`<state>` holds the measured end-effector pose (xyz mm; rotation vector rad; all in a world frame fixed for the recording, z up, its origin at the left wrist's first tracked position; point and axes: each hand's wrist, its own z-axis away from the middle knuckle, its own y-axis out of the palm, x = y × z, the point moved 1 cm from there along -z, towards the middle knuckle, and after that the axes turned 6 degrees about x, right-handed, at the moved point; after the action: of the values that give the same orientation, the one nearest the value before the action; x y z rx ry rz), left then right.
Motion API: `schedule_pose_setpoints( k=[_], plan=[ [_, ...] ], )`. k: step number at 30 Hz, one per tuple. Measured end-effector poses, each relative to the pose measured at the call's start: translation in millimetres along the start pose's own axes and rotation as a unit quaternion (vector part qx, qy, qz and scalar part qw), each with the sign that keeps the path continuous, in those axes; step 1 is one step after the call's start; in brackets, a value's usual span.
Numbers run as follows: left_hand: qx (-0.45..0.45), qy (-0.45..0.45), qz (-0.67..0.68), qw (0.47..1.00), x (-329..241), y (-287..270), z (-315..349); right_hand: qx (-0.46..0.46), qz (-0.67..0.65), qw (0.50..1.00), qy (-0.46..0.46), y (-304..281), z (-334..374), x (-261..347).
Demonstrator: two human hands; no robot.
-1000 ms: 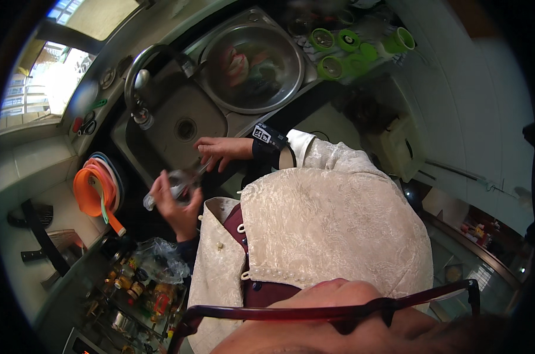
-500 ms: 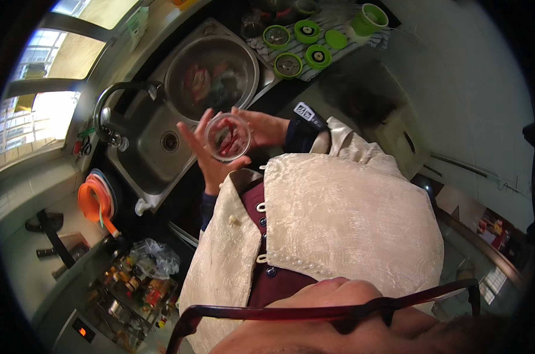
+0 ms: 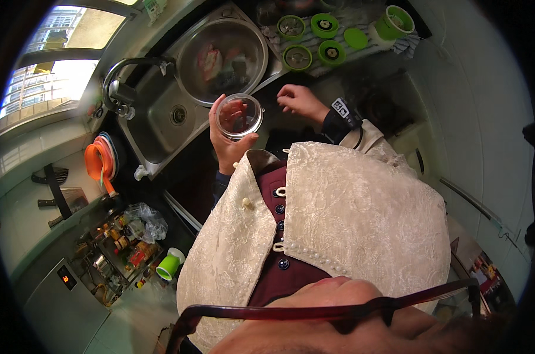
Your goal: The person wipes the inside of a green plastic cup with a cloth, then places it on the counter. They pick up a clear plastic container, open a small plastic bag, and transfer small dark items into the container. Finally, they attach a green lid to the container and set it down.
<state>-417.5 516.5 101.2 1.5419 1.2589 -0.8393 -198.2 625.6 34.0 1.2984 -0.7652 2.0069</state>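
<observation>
A round see-through container (image 3: 251, 110) with a pale rim rests tilted in my left hand (image 3: 225, 144), the fingers and thumb around its side. Reddish shapes show through its wall; I cannot tell whether they are contents or my fingers behind it. Apart from it, to the right, my right hand (image 3: 303, 101) is raised with loosely bent fingers and nothing visible in them. Beyond both hands, a round metal basin (image 3: 250, 42) in the sink unit holds red-and-white and dark pieces, too blurred to name.
A sink bowl (image 3: 155, 138) with a black faucet (image 3: 111, 82) lies left. Several green-rimmed blade bases and lids (image 3: 331, 53) and a green cup (image 3: 394, 22) sit on a striped cloth (image 3: 371, 52) at far right. Orange strainers (image 3: 96, 162), knives (image 3: 58, 192) and bottles (image 3: 123, 242) are leftward.
My right hand has come off the container and moved right. My left hand keeps hold of it. The view has shifted, bringing a green-and-white cup into sight at lower left.
</observation>
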Motion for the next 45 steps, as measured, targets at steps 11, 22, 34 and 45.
schedule_pose_setpoints(
  k=[11,22,34,45],
  plan=[
    [-0.031,-0.043,-0.028,0.998,-4,-4,19,-0.412,0.200,0.883,-0.105,-114,30,-50],
    [-0.034,-0.080,-0.035,0.996,-3,-8,23,-0.448,0.383,0.807,0.038,-149,36,-83],
    [0.015,-0.100,-0.043,0.994,7,-5,16,-0.446,0.378,0.810,0.048,-144,51,-99],
    [0.035,-0.118,-0.060,0.991,15,-12,16,-0.412,0.389,0.820,0.078,-157,49,-103]
  ],
)
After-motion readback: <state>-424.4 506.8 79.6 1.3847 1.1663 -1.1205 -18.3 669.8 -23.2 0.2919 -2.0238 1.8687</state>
